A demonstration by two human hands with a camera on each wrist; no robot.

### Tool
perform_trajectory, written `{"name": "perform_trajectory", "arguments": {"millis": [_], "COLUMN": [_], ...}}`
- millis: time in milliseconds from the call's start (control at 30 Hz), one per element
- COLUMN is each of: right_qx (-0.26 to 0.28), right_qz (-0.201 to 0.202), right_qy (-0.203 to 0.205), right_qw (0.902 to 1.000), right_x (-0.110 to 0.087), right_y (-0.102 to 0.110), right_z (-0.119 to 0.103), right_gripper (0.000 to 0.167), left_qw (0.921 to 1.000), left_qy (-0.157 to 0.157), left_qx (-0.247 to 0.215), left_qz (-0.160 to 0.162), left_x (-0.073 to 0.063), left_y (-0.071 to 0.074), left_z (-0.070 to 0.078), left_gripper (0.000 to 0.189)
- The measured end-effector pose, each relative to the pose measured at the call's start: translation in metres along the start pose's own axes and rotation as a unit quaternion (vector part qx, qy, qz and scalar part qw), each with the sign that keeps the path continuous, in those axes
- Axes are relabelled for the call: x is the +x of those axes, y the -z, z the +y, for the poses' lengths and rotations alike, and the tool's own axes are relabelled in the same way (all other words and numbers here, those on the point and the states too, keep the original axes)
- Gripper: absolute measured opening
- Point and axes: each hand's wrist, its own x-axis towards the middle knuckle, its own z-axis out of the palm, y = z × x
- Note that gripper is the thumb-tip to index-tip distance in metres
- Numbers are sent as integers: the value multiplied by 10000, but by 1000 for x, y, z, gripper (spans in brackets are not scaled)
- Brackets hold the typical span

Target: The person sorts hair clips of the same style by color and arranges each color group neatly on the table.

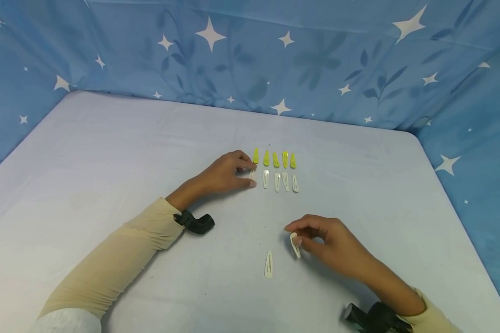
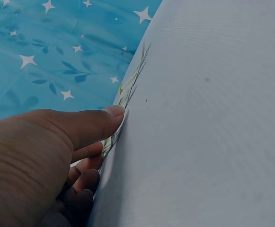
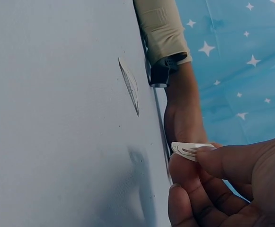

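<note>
In the head view my left hand (image 1: 229, 173) is at the left end of a row of white snap hair clips (image 1: 277, 181). Its thumb and index finger close around the endmost white clip (image 1: 252, 174), which they partly cover. From the left wrist, the thumb (image 2: 97, 125) shows low at the cloth beside the clips. My right hand (image 1: 331, 240) pinches another white snap hair clip (image 3: 189, 150) between thumb and fingers, raised over the table nearer the front. To its left, one more white clip (image 1: 268, 264) lies by itself.
Behind the white clips runs a matching row of several yellow snap clips (image 1: 276, 159). A white cloth (image 1: 129, 152) covers the table. Blue curtains (image 1: 250, 60) with star prints hang along the back and sides. Dark wrist cameras (image 1: 197, 223) are strapped over both sleeves.
</note>
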Motion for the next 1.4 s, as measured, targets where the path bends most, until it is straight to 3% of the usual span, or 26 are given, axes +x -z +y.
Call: {"name": "perform_trajectory", "arguments": {"millis": [300, 867, 1400], "right_qx": [3, 110, -198], "right_qz": [112, 653, 928], "right_qy": [-241, -614, -605], "right_qw": [9996, 9959, 9936], "right_x": [11, 33, 56], "right_y": [4, 31, 48], "right_z": [8, 30, 45], "right_gripper": [19, 15, 14], "left_qw": [10000, 10000, 10000], "left_qy": [-31, -14, 12], "left_qx": [-14, -10, -6], "left_qz": [26, 7, 1], "left_x": [0, -1, -1], "left_y": [0, 1, 1], "left_z": [-1, -1, -1], "left_gripper": [45, 46, 45]}}
